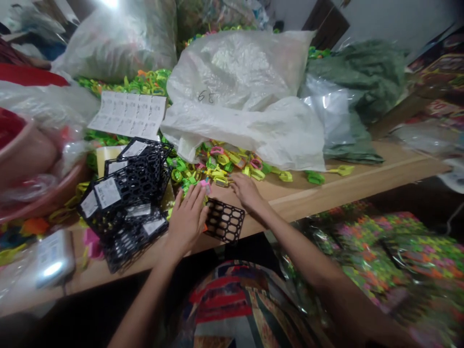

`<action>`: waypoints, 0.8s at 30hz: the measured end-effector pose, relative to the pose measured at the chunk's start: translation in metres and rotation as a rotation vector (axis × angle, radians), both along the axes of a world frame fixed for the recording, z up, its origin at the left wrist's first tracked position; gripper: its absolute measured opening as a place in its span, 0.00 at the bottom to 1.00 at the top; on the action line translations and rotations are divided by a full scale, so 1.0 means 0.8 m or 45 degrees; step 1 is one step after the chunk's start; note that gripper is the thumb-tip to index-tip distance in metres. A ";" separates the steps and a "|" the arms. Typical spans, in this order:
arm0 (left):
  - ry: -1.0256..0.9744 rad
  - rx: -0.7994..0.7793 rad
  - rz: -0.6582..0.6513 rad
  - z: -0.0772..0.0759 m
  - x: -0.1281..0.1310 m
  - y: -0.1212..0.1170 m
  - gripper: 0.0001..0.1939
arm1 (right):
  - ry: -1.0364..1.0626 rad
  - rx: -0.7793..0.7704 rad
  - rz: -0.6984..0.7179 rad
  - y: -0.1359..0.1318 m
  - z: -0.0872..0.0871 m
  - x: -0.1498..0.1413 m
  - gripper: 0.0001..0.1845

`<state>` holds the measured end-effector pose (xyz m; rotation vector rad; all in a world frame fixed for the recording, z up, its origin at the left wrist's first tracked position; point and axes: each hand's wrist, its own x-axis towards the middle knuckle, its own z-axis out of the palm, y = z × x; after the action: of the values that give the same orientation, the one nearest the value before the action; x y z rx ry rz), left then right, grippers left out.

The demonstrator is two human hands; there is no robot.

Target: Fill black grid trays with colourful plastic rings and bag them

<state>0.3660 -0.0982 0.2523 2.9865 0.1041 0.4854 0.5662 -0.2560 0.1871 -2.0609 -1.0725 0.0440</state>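
My left hand (pixel 188 217) lies flat, fingers stretched, on the left part of a black perforated plastic card (pixel 225 222) at the front edge of the wooden table (pixel 348 186). A small pink piece (pixel 206 184) sits at its fingertips. My right hand (pixel 245 189) reaches into a heap of small yellow, green and pink plastic pieces (pixel 224 166), fingers curled down among them; what they hold, if anything, is hidden.
A pile of black perforated cards with white labels (pixel 126 203) lies left of my hands. Big white plastic bags (pixel 242 92) and a green bag (pixel 358 82) stand behind the heap. A sheet of labels (pixel 128 113) lies at the back left. Packed colourful bags (pixel 380 251) sit below the table.
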 end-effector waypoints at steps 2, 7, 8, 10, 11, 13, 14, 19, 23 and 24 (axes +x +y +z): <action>-0.001 -0.032 -0.002 0.000 -0.001 0.002 0.27 | -0.026 -0.122 -0.029 -0.004 -0.012 0.023 0.13; 0.023 -0.173 -0.041 0.003 -0.006 0.006 0.27 | 0.169 0.030 0.038 -0.014 -0.016 -0.008 0.10; 0.027 -0.194 -0.048 0.003 -0.006 0.007 0.27 | 0.255 0.098 0.077 -0.015 -0.012 -0.025 0.10; 0.036 -0.221 -0.050 0.002 -0.006 0.007 0.28 | 0.458 0.208 0.197 -0.013 -0.005 -0.058 0.12; 0.039 -0.228 -0.050 0.001 -0.005 0.008 0.28 | 0.559 0.237 0.249 -0.010 -0.002 -0.074 0.12; 0.052 -0.235 -0.048 0.000 -0.004 0.008 0.30 | 0.720 0.233 0.308 -0.002 -0.003 -0.099 0.12; 0.060 -0.237 -0.045 0.000 -0.004 0.008 0.31 | 0.761 0.215 0.321 0.002 -0.007 -0.108 0.11; 0.092 -0.237 -0.041 0.003 -0.006 0.006 0.31 | 0.509 0.117 0.361 0.012 -0.031 -0.129 0.14; 0.135 -0.248 -0.029 0.012 -0.002 0.002 0.28 | 0.233 0.107 0.444 0.016 -0.036 -0.137 0.23; 0.141 -0.233 -0.022 0.014 0.001 0.000 0.28 | 0.210 0.096 0.487 0.018 -0.033 -0.137 0.22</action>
<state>0.3668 -0.0984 0.2635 2.8307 0.1254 0.2906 0.4568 -0.2418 0.1604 -1.7274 -1.3268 0.3537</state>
